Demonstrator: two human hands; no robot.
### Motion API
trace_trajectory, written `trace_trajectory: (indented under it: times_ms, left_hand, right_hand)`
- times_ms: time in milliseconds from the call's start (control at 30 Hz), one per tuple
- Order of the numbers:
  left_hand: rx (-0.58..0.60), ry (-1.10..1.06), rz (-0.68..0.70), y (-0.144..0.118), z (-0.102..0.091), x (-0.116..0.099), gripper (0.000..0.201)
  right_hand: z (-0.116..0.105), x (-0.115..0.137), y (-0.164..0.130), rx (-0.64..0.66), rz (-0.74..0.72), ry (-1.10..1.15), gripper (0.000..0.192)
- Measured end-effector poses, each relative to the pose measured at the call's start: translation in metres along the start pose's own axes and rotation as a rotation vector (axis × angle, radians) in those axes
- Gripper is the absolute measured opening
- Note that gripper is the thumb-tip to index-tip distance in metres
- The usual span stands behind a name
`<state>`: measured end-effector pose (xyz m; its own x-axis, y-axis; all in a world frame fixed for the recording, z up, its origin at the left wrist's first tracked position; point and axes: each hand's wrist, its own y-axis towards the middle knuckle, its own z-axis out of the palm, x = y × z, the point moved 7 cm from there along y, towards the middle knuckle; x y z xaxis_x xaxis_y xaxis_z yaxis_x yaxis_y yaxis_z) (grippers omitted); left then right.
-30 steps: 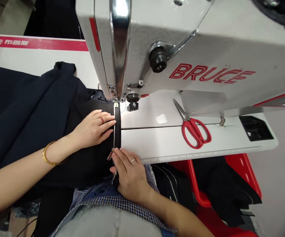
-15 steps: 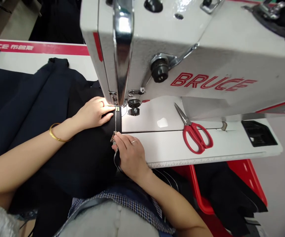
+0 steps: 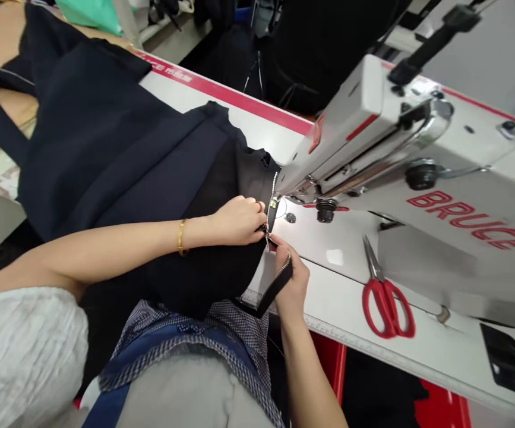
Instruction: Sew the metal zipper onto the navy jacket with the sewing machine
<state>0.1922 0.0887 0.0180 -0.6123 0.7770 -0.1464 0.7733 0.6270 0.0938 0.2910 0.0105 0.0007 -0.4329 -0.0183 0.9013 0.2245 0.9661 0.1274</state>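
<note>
White tabletop [image 3: 355, 309] carries a Bruce sewing machine [image 3: 417, 178] and red scissors [image 3: 388, 303]. Left hand [image 3: 239, 220] is closed, pinching the zipper [image 3: 279, 276] top on dark fabric [image 3: 119, 154] just before the presser foot. Right hand [image 3: 290, 279] is curled around the zipper tape below. Earlier both hands lay flatter on the zipper; now they pinch it, and the view has swung left.

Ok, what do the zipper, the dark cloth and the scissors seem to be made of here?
Zipper: bright silvery teeth, probably metal, on matte black woven tape.
Dark cloth: navy to black fabric, matte and soft-draping in folds; the fibre cannot be told.
Scissors: grey blades with a dull shine, likely steel; glossy red handles, likely plastic.
Both the left hand and right hand pinch the zipper.
</note>
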Motion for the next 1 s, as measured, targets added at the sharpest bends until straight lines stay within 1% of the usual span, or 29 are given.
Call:
trace_trajectory:
  times_ms: [67,133,233,300,367,500,567,633,700,767,800,867,900,933,967,1000]
  left_hand:
    - [-0.003,-0.029,-0.033,-0.002,0.003,0.001,0.027]
    - [-0.005,-0.078,-0.034,-0.003,0.005,0.002,0.027]
    - [-0.004,-0.105,-0.051,-0.001,0.003,0.007,0.03]
    - [-0.025,-0.055,-0.119,0.003,0.001,0.015,0.032]
    - [-0.06,0.004,-0.205,0.013,-0.001,0.025,0.031]
    - [-0.114,0.034,-0.35,0.044,-0.001,0.051,0.03]
    - [-0.137,0.03,-0.45,0.057,-0.005,0.066,0.029]
    - [-0.139,0.019,-0.499,0.065,-0.01,0.072,0.03]
    - [-0.117,0.015,-0.468,0.063,-0.017,0.067,0.03]
    - [-0.068,-0.026,-0.375,0.051,-0.021,0.05,0.025]
    - [-0.027,-0.092,-0.315,0.042,-0.02,0.039,0.022]
    - [0.089,-0.339,-0.2,0.021,-0.011,0.013,0.025]
    - [0.141,-0.486,-0.169,0.011,-0.006,0.002,0.032]
    - [0.168,-0.616,-0.163,0.002,-0.001,-0.007,0.04]
    - [0.165,-0.706,-0.183,-0.005,0.003,-0.012,0.044]
    - [0.139,-0.758,-0.21,-0.009,0.005,-0.014,0.045]
  right_hand:
    - [0.0,0.0,-0.002,-0.012,0.01,0.013,0.029]
    - [0.001,0.002,-0.004,-0.022,-0.033,-0.007,0.028]
    - [0.002,0.011,-0.009,-0.058,-0.209,-0.145,0.025]
    - [0.005,0.019,-0.013,-0.081,-0.339,-0.272,0.024]
    - [0.011,0.023,-0.016,-0.071,-0.423,-0.372,0.024]
    - [0.02,0.022,-0.018,-0.023,-0.445,-0.509,0.022]
    - [0.019,0.021,-0.019,-0.025,-0.44,-0.513,0.02]
    - [0.015,0.02,-0.019,-0.049,-0.425,-0.451,0.018]
    - [0.008,0.017,-0.017,-0.08,-0.363,-0.325,0.017]
    - [0.0,0.013,-0.015,-0.097,-0.277,-0.152,0.019]
    - [-0.002,0.011,-0.014,-0.096,-0.238,-0.069,0.019]
    - [-0.004,0.009,-0.011,-0.085,-0.184,0.06,0.021]
    - [-0.005,0.009,-0.01,-0.081,-0.168,0.105,0.022]
    - [-0.005,0.009,-0.009,-0.081,-0.156,0.138,0.022]
    - [-0.006,0.01,-0.008,-0.085,-0.152,0.16,0.022]
    - [-0.008,0.012,-0.008,-0.095,-0.152,0.174,0.022]
